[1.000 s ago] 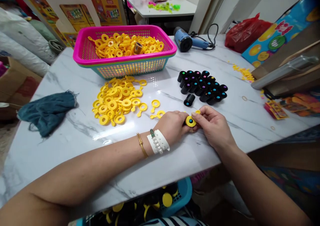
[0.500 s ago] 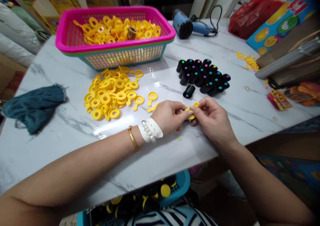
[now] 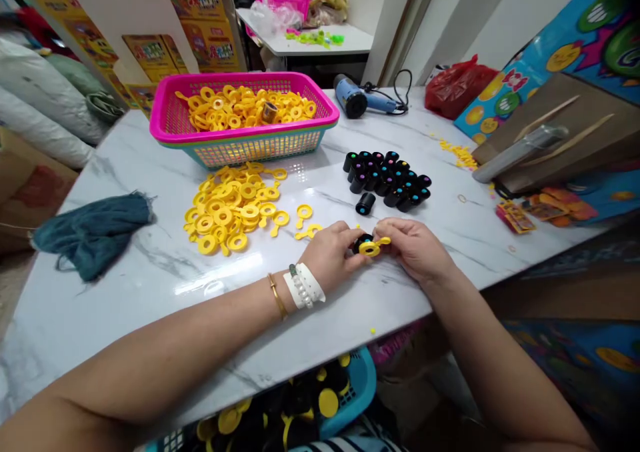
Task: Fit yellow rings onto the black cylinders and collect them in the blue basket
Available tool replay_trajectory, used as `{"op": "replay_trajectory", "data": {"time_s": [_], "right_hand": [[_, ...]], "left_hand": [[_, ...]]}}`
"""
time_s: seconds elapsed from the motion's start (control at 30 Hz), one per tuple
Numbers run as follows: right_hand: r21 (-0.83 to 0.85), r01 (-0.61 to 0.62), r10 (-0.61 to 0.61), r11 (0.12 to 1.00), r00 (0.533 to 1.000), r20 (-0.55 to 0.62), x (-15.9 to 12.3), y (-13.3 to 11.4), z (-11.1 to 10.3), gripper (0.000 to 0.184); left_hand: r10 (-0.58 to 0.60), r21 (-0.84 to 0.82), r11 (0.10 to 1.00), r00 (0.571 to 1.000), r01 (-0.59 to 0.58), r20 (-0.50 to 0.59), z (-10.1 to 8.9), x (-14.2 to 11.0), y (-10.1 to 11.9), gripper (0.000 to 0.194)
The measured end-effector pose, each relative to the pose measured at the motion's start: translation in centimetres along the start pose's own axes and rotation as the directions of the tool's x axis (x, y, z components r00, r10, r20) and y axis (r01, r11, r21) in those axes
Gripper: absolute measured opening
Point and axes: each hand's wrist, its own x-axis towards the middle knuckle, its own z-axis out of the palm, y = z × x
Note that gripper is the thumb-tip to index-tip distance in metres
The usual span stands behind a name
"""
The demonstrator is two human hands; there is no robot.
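Blue basket: below the table [image 3: 235,345] edge, nearest; blue basket [image 3: 369,382] holds black pieces with yellow discs and rings, heaped, lower part cut off by frame.
Left hand: left hand [image 3: 331,252] pinches black cylinder [image 3: 358,244] between thumb and fingers, just above table near front edge.
Right hand: right hand [image 3: 416,249] has fingers bunched together beside the held ring's tab; cannot tell whether they grip it.
Held ring: yellow ring [image 3: 376,248] at end of held cylinder, tab pointing toward right hand; cannot tell how far it is fitted.
Ring pile: yellow rings [image 3: 225,212] loose on table, left of hands, few strays nearer hands.
Cloth: blue cloth [image 3: 95,232], crumpled, far left.
Loose cylinder: single black cylinder [image 3: 365,204] lying on side, just beyond hands.
Cylinder cluster: black cylinders [image 3: 387,180] packed close, colored dots on ends.
Pink basket: pink basket [image 3: 245,133] nested over teal basket [image 3: 260,151], full of yellow rings, one brown roll [image 3: 269,111] on top.
Red bag: red bag [image 3: 457,87], right rear, contents hidden.
Rear stand: far pink basket [image 3: 300,4] on white surface, clear plastic [image 3: 273,17] beside it.
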Motion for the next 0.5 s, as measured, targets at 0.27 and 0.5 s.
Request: {"op": "replay_trajectory", "data": {"time_s": [0.27, 0.5], "right_hand": [[-0.09, 0.04, -0.048, 0.995, 0.995, -0.083, -0.2, -0.1, 0.6, 0.026], [-0.22, 0.145, -0.159, 0.965, 0.986, -0.05, -1.6, 0.1, -0.1, 0.014]], "left_hand": [[0.014, 0.025, 1.0, 0.999, -0.015, 0.044, -0.3, 0.3, 0.1, 0.026], [-0.056, 0.134, 0.99, 0.997, 0.049, 0.05, -0.1, 0.3, 0.1, 0.033]]}}
